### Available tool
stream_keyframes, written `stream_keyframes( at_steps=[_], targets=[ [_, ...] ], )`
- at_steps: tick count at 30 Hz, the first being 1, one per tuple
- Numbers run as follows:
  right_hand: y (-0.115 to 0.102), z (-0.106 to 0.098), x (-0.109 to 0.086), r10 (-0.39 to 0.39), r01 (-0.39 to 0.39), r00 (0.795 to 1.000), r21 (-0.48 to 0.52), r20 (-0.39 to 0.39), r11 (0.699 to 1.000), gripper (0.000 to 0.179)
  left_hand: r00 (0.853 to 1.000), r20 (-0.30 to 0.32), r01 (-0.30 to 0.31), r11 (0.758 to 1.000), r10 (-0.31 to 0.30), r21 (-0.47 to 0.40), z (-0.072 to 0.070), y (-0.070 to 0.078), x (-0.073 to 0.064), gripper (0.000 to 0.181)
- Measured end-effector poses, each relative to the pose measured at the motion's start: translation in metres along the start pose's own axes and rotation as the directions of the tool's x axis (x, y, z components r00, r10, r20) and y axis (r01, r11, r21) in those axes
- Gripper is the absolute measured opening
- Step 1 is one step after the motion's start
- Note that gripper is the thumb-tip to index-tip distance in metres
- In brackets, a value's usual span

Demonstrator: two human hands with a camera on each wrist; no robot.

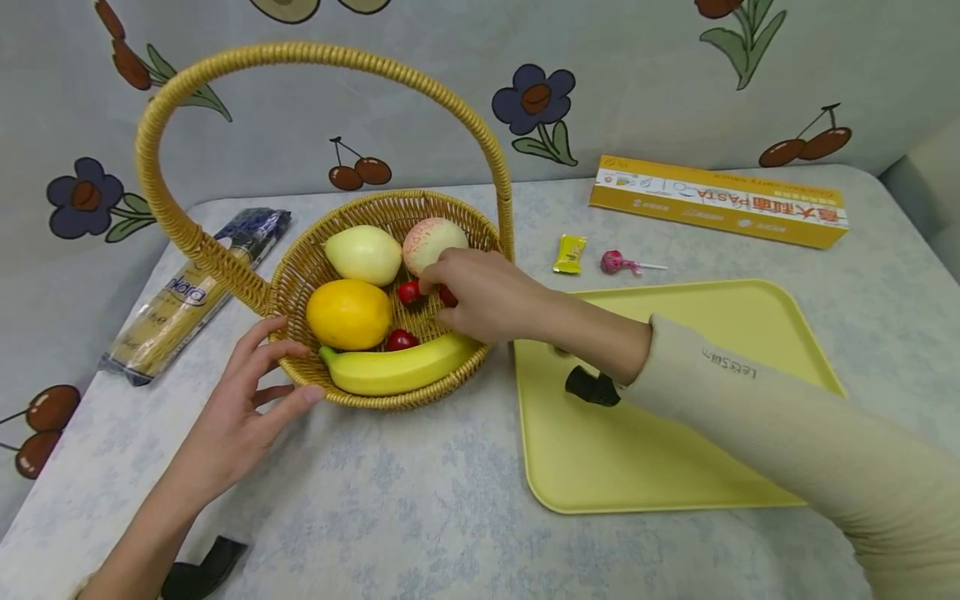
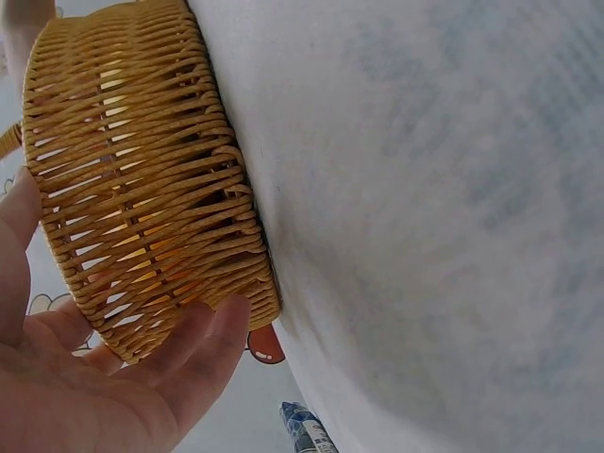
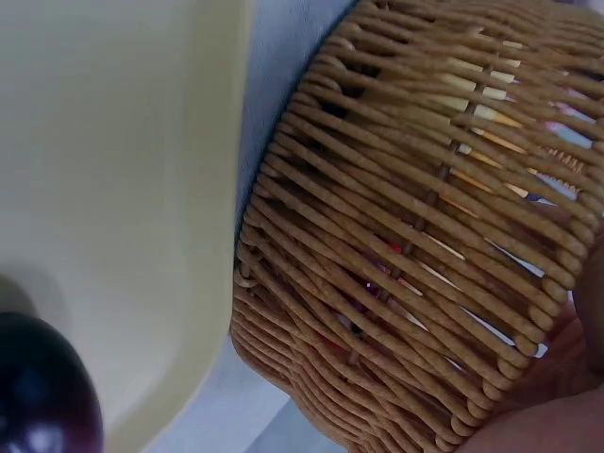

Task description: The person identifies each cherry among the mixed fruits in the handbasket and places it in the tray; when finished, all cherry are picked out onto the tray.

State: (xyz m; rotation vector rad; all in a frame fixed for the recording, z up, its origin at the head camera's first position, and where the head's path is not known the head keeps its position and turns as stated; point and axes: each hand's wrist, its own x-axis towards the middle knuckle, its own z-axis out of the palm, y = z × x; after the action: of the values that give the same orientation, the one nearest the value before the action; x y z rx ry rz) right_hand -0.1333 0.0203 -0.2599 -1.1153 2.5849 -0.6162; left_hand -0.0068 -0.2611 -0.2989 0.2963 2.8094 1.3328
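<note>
A round wicker basket (image 1: pixel 405 403) with a tall arched handle holds a yellow lemon (image 1: pixel 349 314), a pale pear-like fruit (image 1: pixel 363 255), a speckled peach (image 1: pixel 433 243), a banana (image 1: pixel 401 367) and small red cherries (image 1: pixel 401 340). My right hand (image 1: pixel 491 296) reaches over the right rim, thumb and fingers pinching a red cherry (image 1: pixel 447 296) low among the fruit. Another cherry (image 1: pixel 409 292) sits right beside the fingertips. At the left rim rests my left hand (image 1: pixel 243 396), fingers spread loosely against the weave; the left wrist view shows its fingertips (image 2: pixel 229 316) on the outer wall.
A yellow tray (image 1: pixel 675 467) lies right of the basket, partly under my right forearm, with a dark round fruit (image 3: pixel 45 392) on it. Behind are a yellow-wrapped candy (image 1: pixel 570 253), a lollipop (image 1: pixel 612 262) and a pasta box (image 1: pixel 720 200). A spaghetti bag (image 1: pixel 180 304) lies at left.
</note>
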Motion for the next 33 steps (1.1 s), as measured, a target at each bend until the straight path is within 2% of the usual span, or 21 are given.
stream_keyframes(
  at_steps=[3,8,15,23,33],
  targets=[
    [0.001,-0.001,0.009,0.003,-0.001,0.998,-0.036,0.059,0.999,0.033,1.000,-0.001,-0.001,1.000,0.001,0.002,0.000,0.000,0.000,0.034],
    [0.002,-0.002,0.015,-0.007,0.015,0.993,-0.064,0.115,0.998,0.034,1.000,0.001,0.000,1.000,0.000,0.002,0.000,0.000,0.000,0.035],
    [0.000,0.003,0.017,0.047,-0.026,0.984,-0.120,0.173,0.992,0.037,1.000,0.002,0.001,1.000,-0.001,0.001,-0.001,0.001,0.000,0.034],
    [0.001,0.009,0.021,0.093,-0.064,0.980,-0.162,0.175,0.985,0.035,1.000,0.001,-0.004,1.000,0.004,-0.002,0.000,0.002,0.001,0.033],
    [0.005,0.012,0.017,-0.012,0.023,0.996,-0.133,0.085,0.991,0.014,1.000,-0.004,-0.007,1.000,0.007,0.008,0.001,0.003,0.000,0.032]
  ],
)
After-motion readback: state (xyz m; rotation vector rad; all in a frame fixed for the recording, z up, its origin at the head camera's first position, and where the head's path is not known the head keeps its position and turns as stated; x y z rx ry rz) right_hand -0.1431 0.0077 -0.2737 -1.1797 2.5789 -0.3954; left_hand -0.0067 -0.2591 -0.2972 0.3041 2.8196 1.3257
